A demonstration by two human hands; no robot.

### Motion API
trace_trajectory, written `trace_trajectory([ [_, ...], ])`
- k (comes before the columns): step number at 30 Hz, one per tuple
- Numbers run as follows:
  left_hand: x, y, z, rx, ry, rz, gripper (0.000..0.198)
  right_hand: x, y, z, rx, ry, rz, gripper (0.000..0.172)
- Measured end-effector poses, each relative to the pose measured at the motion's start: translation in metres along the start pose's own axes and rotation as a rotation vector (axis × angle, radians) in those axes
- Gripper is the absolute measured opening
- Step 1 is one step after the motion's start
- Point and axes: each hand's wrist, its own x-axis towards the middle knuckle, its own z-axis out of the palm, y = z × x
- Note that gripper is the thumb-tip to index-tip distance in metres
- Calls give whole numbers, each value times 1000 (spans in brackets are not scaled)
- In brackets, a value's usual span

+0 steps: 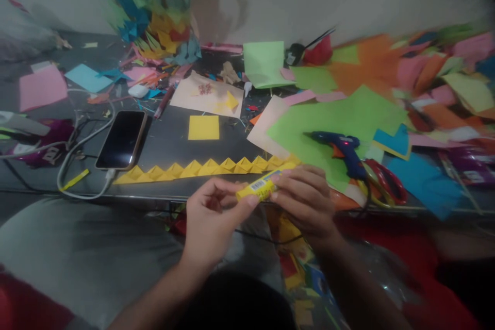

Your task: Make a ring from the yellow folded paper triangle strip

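A yellow glue stick (258,185) with a barcode label lies sideways between my two hands at the table's front edge. My left hand (211,211) pinches its left end between thumb and fingers. Around the right end are the fingers of my right hand (307,198), which hide part of that end. Just behind my hands a folded yellow paper strip (204,167) with a row of triangular points runs along the table. Beyond the strip lies a flat yellow paper square (203,128).
A phone (121,140) with a cable lies at the left. To the right, a blue glue gun (340,145) rests on green paper (297,124), beside red-handled scissors (386,183). Colored paper sheets (417,67) pile up at the far right. Paper scraps lie at the back.
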Motion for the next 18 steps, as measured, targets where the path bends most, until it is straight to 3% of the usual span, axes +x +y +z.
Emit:
trace_trajectory([
  [12,2,-6,-1,-82,-49,-61,16,-3,-3,7,-25,76,31,14],
  [18,3,-4,-3,-68,-16,-39,16,8,-5,-2,26,-23,91,10],
])
